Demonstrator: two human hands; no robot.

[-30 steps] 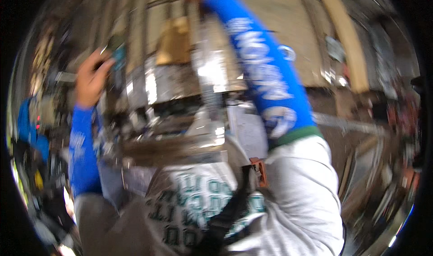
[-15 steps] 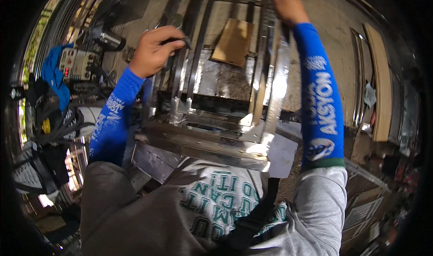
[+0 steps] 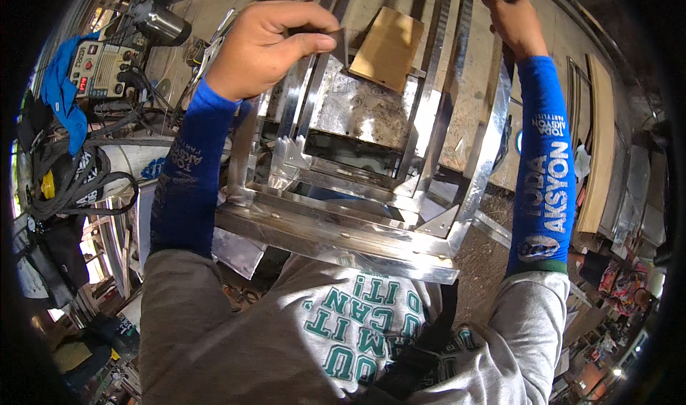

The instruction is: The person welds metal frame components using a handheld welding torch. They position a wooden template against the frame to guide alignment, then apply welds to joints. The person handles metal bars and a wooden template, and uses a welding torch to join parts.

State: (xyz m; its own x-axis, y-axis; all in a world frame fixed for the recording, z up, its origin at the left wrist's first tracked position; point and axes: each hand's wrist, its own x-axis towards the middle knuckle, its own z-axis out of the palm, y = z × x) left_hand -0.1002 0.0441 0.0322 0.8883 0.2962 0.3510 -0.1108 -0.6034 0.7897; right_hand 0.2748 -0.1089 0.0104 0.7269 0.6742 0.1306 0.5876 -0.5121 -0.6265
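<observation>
A shiny metal frame of square tubes [image 3: 336, 237] lies in front of me, its near rail close to my body. My left hand [image 3: 275, 51] is closed in a pinch above its left side, with a small thin metal plate [image 3: 342, 48] at the fingertips. My right hand [image 3: 518, 26] is wrapped over the long right tube of the frame, toward the far end; part of its grip is hidden. A triangular corner plate [image 3: 439, 223] sits in the near right inner corner. Between the bars, farther off, rests a tan board [image 3: 386, 48].
At the left stand a welding machine [image 3: 103, 69] with a lit display, a blue cloth [image 3: 63, 94] and coiled black cables [image 3: 78, 183]. A metal cylinder [image 3: 163, 25] lies beyond. Along the right side runs a long wooden plank [image 3: 599, 141]; clutter fills the lower right.
The view has shifted, and the frame appears lower and farther right. Both hands remain much as before, the left pinching the plate and the right on the frame.
</observation>
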